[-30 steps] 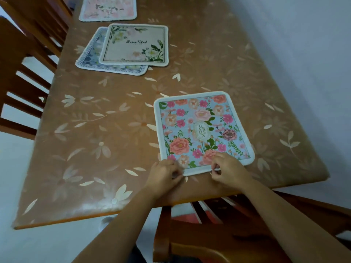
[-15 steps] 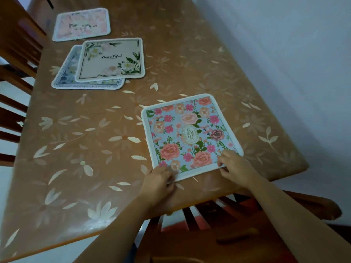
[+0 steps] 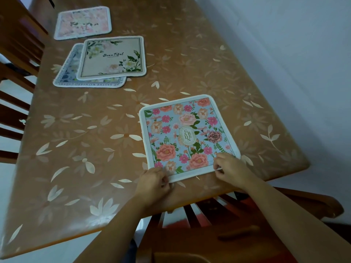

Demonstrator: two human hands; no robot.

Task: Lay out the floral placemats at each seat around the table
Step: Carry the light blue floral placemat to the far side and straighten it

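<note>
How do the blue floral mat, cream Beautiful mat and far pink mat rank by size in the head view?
1. blue floral mat
2. cream Beautiful mat
3. far pink mat
Camera nearness may explain this; real sizes could match.

A blue placemat (image 3: 188, 137) with pink roses is lying flat by the table's (image 3: 76, 149) near edge. Farther along, a cream placemat (image 3: 112, 57) is overlapping a grey-bordered placemat (image 3: 68, 73), and a pale pink placemat (image 3: 83, 22) is sitting beyond them.

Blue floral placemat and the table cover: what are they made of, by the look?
Blue floral placemat: probably printed fabric, matte, with a white stitched-looking border; exact weave unclear. Table cover: likely soft plastic sheet, glossy; it shows sheen and printed pale leaves over brown.
</note>
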